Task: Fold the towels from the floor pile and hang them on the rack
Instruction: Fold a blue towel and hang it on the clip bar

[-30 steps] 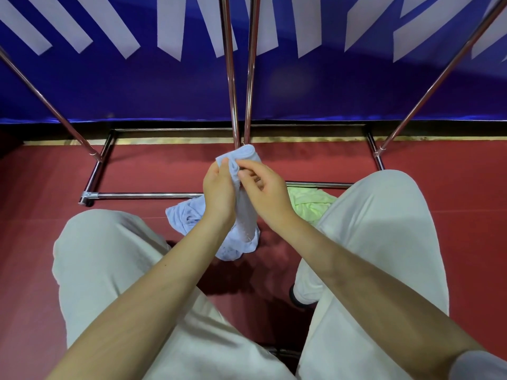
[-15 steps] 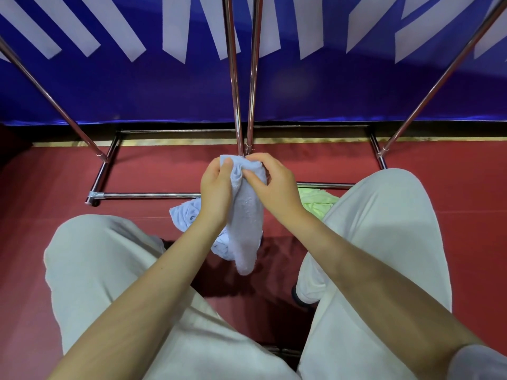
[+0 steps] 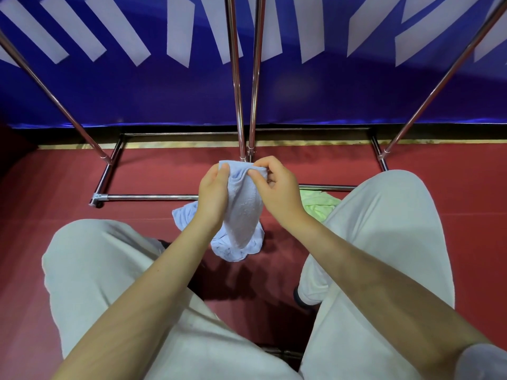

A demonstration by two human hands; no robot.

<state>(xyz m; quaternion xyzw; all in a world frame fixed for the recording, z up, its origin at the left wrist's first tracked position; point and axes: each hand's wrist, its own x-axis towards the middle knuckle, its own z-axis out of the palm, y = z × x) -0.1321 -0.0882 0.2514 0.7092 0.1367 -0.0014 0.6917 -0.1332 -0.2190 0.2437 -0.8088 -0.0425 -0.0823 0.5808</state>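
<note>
A pale blue towel (image 3: pixel 242 212) hangs bunched between my hands, above the red floor. My left hand (image 3: pixel 213 197) grips its top left edge. My right hand (image 3: pixel 277 190) pinches the top right edge with thumb and forefinger. More pale blue towel cloth (image 3: pixel 184 215) lies crumpled on the floor behind and below my left hand; whether it is a separate towel is unclear. A light green towel (image 3: pixel 318 204) lies on the floor to the right, partly hidden by my right knee. The chrome rack (image 3: pixel 241 86) stands just beyond my hands.
The rack's base bars (image 3: pixel 148 198) frame the red floor (image 3: pixel 55 187) ahead. Slanted rack poles (image 3: pixel 55 102) rise at left and right. A blue banner with white stripes (image 3: pixel 137 86) backs the rack. My knees in pale trousers (image 3: pixel 90 259) flank the towels.
The towel has been raised off the floor, and my hands have spread apart along its top edge. The hanging cloth now looks wider than before.
</note>
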